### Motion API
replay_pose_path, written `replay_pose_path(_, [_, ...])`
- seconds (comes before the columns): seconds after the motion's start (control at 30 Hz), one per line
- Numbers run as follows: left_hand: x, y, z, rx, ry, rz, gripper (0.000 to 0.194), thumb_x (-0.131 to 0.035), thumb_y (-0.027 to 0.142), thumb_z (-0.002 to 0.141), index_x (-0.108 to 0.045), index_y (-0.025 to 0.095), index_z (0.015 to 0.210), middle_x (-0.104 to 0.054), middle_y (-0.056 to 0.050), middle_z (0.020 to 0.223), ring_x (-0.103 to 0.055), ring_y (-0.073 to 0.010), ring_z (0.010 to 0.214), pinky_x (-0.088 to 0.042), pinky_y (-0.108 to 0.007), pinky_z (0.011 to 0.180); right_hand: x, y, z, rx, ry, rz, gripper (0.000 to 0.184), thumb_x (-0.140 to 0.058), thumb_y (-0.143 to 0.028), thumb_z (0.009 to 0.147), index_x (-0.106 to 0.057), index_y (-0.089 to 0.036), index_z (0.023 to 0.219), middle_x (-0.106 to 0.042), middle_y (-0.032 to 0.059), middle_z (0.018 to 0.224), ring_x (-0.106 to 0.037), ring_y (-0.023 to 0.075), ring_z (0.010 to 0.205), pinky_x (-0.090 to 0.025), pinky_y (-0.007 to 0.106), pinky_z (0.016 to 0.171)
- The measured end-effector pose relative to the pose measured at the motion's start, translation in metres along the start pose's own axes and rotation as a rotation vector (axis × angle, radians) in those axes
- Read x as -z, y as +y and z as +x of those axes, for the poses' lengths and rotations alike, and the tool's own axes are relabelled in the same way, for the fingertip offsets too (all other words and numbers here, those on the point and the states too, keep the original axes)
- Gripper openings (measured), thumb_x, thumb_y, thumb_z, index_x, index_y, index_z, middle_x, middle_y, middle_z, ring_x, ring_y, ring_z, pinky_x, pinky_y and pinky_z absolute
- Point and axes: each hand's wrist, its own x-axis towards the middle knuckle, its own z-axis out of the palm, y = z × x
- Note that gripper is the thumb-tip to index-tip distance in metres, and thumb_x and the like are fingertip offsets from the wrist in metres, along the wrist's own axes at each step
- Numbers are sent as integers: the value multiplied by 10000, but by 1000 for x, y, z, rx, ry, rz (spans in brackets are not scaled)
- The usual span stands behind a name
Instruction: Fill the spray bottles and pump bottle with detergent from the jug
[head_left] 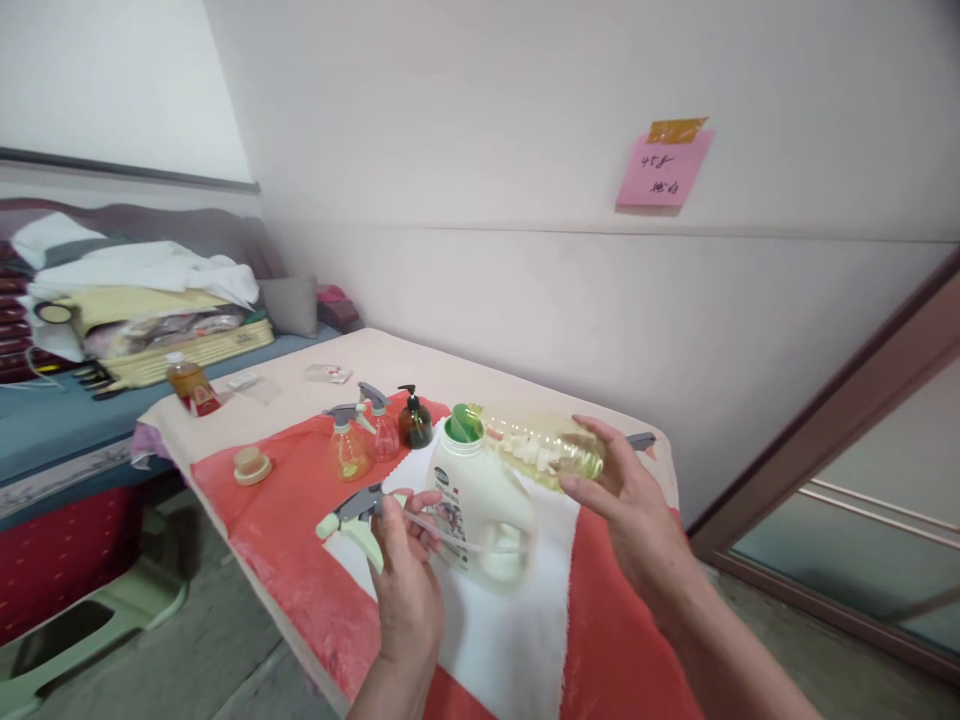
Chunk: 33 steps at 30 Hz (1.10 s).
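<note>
My left hand (409, 570) is closed around a grey and pale green spray trigger head (360, 515), whose clear dip tube (465, 541) points to the right. My right hand (626, 490) grips a clear yellowish bottle (544, 445) by its base. That bottle is tilted on its side, with its mouth at a green funnel (466, 423). The funnel sits in the neck of a large cream jug (476, 500), which stands upright on a white cloth (517, 640). Whether liquid is flowing cannot be made out.
Behind the jug stand an orange spray bottle (349, 452), a pink spray bottle (385, 436) and a dark pump bottle (415, 420). A beige cap (252, 465) lies on the red cloth (277, 530). A drink bottle (192, 385) is near the table's left edge.
</note>
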Motion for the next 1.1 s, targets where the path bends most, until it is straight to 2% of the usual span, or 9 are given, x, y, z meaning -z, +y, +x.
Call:
replay_pose_path(0.13, [-1,3,1,19,-15,-23,385,-487,563,865,-513,184,924,-686,-58,845,-482,-100,550,-395,-249,552,0,-23,10,55,-16,-273,726,-756,-488,634,-472,-355,1288,-561,64,1254,-570,266,1036,-427,480,907])
replay_pose_path(0.23, [-2,5,0,34,-11,-39,374,-498,551,867,-509,187,951,-686,-54,850,-480,-99,544,-397,-249,548,-1,-40,15,163,-1,-455,772,-760,-515,617,-458,-352,1308,-577,66,1219,-528,293,1122,-384,521,962])
replay_pose_path(0.4, [-2,6,-2,61,-5,-49,395,-506,560,859,-527,180,963,-680,-55,832,-509,-109,565,-410,-253,555,-19,-73,23,241,-47,-630,792,-735,-531,634,-410,-353,1334,-569,56,1226,-484,300,1197,-379,514,989])
replay_pose_path(0.53, [0,7,0,62,-11,-55,392,-502,557,865,-526,183,981,-683,-61,855,-528,-115,606,-422,-252,572,-38,-90,35,266,-33,-640,738,-722,-514,652,-436,-348,1312,-564,55,1232,-498,290,1183,-411,480,960])
replay_pose_path(0.77, [3,8,1,81,-21,-74,388,-507,548,868,-514,183,1001,-687,-66,879,-525,-107,603,-426,-249,579,-56,-95,59,308,-48,-547,686,-726,-501,670,-479,-306,1280,-582,46,1189,-547,233,1112,-422,435,951])
replay_pose_path(0.97, [3,11,0,83,-20,-69,396,-499,554,868,-515,178,993,-687,-68,873,-518,-102,581,-423,-252,575,-68,-98,56,348,-61,-511,629,-716,-461,695,-504,-265,1254,-603,39,1177,-566,216,1064,-437,411,922])
replay_pose_path(1.1, [4,12,0,85,-23,-66,401,-499,556,865,-518,177,993,-684,-69,877,-526,-105,591,-425,-254,579,-66,-95,53,351,-36,-505,601,-705,-487,700,-522,-273,1232,-596,37,1202,-558,234,1068,-436,433,919])
